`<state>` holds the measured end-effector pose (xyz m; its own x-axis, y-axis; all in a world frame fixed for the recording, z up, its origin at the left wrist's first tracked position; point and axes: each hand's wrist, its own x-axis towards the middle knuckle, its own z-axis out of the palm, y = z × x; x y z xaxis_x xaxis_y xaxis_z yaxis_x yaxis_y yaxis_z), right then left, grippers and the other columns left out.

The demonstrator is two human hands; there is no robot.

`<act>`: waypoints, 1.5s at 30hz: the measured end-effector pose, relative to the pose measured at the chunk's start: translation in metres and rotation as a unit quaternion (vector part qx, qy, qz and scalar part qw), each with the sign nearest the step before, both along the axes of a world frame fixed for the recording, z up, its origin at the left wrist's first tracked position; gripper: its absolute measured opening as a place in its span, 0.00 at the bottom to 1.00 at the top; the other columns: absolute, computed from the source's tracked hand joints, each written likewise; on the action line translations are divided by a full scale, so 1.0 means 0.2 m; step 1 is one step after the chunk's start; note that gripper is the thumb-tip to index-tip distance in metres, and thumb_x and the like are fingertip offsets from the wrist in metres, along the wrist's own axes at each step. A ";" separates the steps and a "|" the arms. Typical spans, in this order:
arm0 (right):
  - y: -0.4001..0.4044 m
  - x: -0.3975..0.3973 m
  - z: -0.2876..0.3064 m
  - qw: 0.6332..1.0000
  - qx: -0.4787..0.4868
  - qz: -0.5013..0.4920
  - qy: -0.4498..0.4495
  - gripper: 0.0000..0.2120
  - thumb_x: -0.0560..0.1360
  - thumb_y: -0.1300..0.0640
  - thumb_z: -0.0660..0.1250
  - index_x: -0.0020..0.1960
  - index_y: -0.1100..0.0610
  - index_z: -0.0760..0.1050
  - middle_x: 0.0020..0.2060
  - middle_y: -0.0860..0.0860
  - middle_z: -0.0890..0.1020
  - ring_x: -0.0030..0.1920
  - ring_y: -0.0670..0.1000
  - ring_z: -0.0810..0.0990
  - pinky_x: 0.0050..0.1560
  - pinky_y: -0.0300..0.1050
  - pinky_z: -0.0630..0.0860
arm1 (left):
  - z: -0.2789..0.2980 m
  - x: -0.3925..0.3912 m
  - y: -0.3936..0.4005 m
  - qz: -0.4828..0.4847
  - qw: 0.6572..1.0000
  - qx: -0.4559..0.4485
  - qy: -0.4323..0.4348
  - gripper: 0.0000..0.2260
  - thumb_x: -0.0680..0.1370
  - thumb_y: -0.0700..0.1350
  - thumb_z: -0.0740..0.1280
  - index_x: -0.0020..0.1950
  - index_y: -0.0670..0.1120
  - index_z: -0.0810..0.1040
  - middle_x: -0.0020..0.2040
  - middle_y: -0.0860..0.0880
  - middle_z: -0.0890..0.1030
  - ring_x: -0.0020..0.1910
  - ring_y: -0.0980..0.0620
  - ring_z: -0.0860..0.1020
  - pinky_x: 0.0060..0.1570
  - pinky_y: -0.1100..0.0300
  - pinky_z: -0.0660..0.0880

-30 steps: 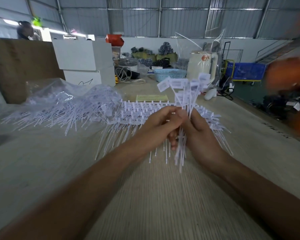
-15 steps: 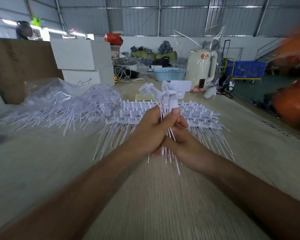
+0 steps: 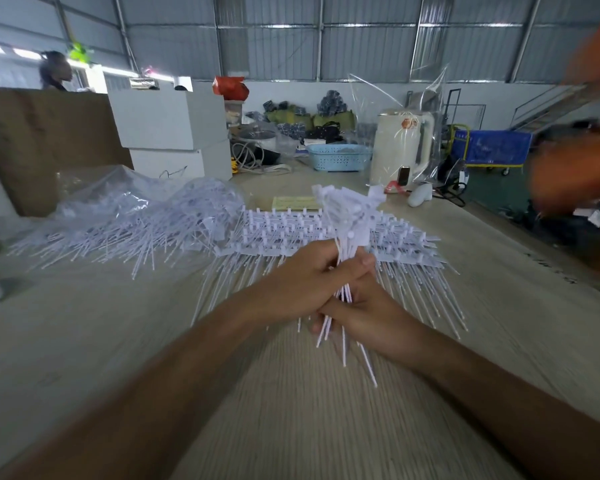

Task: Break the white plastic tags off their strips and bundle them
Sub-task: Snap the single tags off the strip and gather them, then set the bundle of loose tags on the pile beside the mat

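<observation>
Both my hands are wrapped around one bundle of white tags (image 3: 343,223), held upright above the table (image 3: 291,410): left hand (image 3: 302,282) curled round the stems higher up, right hand (image 3: 357,313) gripping them just below, the two touching. Beyond them, tag strips (image 3: 326,237) lie flat, with loose tags (image 3: 136,226) heaped to the far left.

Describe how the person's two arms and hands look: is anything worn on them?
Both forearms are bare up to the picture's lower edge: no sleeves show. The left hand and the right hand wear no gloves, and no watch, ring or bracelet shows on the visible parts. No markings can be seen.
</observation>
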<state>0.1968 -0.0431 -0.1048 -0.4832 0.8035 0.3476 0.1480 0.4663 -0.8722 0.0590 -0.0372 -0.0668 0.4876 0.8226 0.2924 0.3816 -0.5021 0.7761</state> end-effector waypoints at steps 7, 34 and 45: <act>-0.04 -0.03 0.03 0.991 -0.100 0.066 0.055 0.13 0.84 0.54 0.60 0.52 0.65 0.74 0.39 0.63 0.82 0.35 0.58 0.80 0.37 0.52 0.81 | 0.10 -0.07 0.03 0.001 0.988 -0.010 -0.153 0.21 0.85 0.52 0.58 0.37 0.44 0.77 0.39 0.43 0.85 0.44 0.42 0.85 0.50 0.53 0.80; 0.19 -1.05 0.26 0.891 0.397 -0.039 -0.215 0.06 0.83 0.55 0.61 0.55 0.55 0.76 0.43 0.54 0.83 0.43 0.59 0.81 0.42 0.53 0.78 | 0.00 -1.32 -0.25 0.369 0.863 -0.253 -0.233 0.16 0.84 0.58 0.57 0.46 0.46 0.66 0.29 0.52 0.58 0.21 0.57 0.54 0.19 0.71 0.52; 0.54 -1.33 0.36 0.745 0.504 -0.211 -0.382 0.13 0.79 0.60 0.64 0.63 0.51 0.77 0.61 0.51 0.74 0.61 0.56 0.72 0.58 0.52 0.70 | -0.05 -1.48 -0.25 0.398 0.889 -0.225 0.002 0.23 0.82 0.61 0.58 0.50 0.41 0.77 0.27 0.51 0.66 0.21 0.56 0.60 0.20 0.67 0.56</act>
<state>-0.0701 0.0646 -0.0338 -0.6281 0.4568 0.6300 0.7405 0.5995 0.3036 -0.2375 -0.0875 -0.0775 -0.3020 0.9409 -0.1533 0.4807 0.2891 0.8279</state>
